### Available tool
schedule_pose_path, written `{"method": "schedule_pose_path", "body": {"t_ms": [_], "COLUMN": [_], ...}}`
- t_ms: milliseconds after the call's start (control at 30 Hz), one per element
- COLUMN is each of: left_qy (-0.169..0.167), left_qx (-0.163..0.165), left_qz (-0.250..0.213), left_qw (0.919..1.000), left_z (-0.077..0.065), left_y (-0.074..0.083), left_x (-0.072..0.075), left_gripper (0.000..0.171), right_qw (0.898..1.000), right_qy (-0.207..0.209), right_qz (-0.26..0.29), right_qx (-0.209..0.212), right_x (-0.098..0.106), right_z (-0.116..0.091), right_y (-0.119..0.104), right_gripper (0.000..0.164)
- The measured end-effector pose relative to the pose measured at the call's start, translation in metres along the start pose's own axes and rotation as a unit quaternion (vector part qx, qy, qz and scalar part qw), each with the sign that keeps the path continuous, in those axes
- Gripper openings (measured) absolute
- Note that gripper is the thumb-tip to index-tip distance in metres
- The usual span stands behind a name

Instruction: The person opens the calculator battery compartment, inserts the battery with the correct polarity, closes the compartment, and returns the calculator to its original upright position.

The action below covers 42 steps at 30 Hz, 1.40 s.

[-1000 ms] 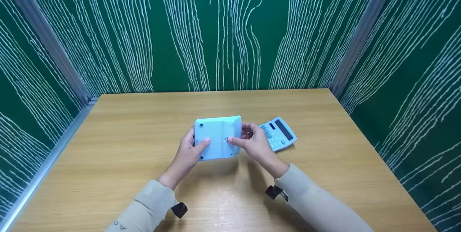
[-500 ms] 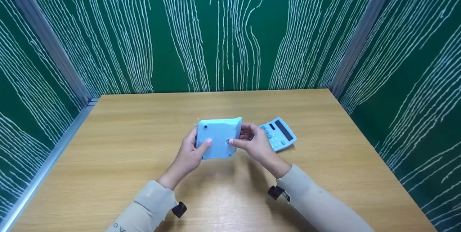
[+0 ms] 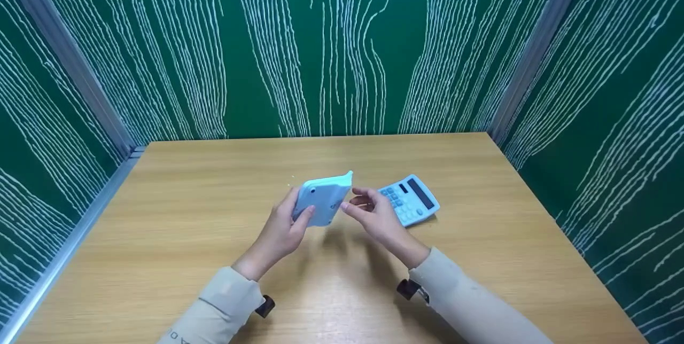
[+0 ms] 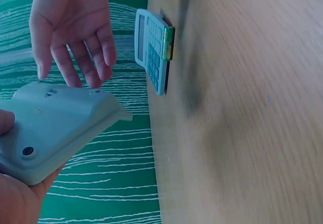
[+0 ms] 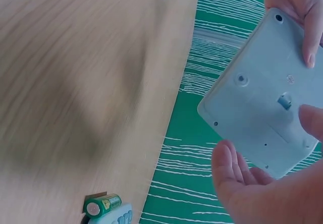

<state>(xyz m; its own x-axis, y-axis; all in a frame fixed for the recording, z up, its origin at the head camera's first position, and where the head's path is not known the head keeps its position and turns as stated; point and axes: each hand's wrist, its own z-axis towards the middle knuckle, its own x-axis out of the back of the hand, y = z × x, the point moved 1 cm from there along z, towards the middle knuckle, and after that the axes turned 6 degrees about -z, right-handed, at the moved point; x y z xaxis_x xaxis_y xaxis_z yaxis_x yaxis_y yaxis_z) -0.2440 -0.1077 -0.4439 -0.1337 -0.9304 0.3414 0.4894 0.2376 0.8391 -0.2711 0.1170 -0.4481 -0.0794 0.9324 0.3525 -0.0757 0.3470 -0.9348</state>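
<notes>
My left hand (image 3: 280, 224) grips a light-blue calculator (image 3: 323, 202) above the table, thumb on its back and fingers behind it. Its back is toward the head camera, so its front is hidden. Dark round feet and a small latch (image 5: 285, 101) show on that back in the right wrist view. My right hand (image 3: 382, 216) is at the calculator's right edge, fingers loosely bent and holding nothing. In the left wrist view the right fingertips (image 4: 93, 80) hover right by the calculator's edge. A second light-blue calculator (image 3: 411, 200) lies face up behind the right hand.
Beside the second calculator lies a green battery (image 5: 103, 205), also visible at its edge in the left wrist view. The wooden table (image 3: 214, 189) is bounded by green walls (image 3: 256, 39) with white wavy lines. Grey metal posts (image 3: 526, 50) stand at the corners.
The held calculator has turned from nearly flat-on to a slanted, narrower view. My right thumb and fingers have come off its right side. The second calculator has stayed in place.
</notes>
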Motion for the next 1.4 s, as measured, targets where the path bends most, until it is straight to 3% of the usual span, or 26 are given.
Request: {"method": "schedule_pose_path", "body": {"t_ms": [300,700,867,1133,1300,1400], "left_qy": [-0.005,-0.020,-0.041,-0.072,-0.084,-0.092], "left_qx": [-0.059,-0.154,-0.192,-0.250,-0.256,-0.241], "left_qz": [0.110,0.207,0.264,0.377,0.397,0.396], "left_qw": [0.9922,0.9658,0.9441,0.8890,0.8773,0.8813], "left_z": [-0.001,-0.003,-0.005,-0.008,-0.009,-0.009], "left_y": [-0.001,-0.007,-0.006,-0.004,-0.003,-0.003], "left_x": [-0.004,-0.009,-0.012,-0.016,-0.017,-0.016], "left_gripper": [0.040,0.034,0.036,0.044,0.048,0.053], "right_qw": [0.995,0.984,0.979,0.969,0.969,0.967], "right_qy": [-0.041,-0.057,-0.052,-0.035,-0.036,-0.039], "right_qz": [0.087,0.160,0.183,0.225,0.220,0.221], "right_qx": [-0.010,-0.048,-0.072,-0.094,-0.110,-0.116], "right_x": [-0.007,-0.014,-0.016,-0.017,-0.014,-0.012], "right_z": [-0.006,-0.009,-0.007,-0.006,-0.005,-0.004], "right_y": [-0.011,-0.014,-0.012,-0.011,-0.011,-0.012], "right_gripper": [0.046,0.038,0.036,0.031,0.035,0.036]}}
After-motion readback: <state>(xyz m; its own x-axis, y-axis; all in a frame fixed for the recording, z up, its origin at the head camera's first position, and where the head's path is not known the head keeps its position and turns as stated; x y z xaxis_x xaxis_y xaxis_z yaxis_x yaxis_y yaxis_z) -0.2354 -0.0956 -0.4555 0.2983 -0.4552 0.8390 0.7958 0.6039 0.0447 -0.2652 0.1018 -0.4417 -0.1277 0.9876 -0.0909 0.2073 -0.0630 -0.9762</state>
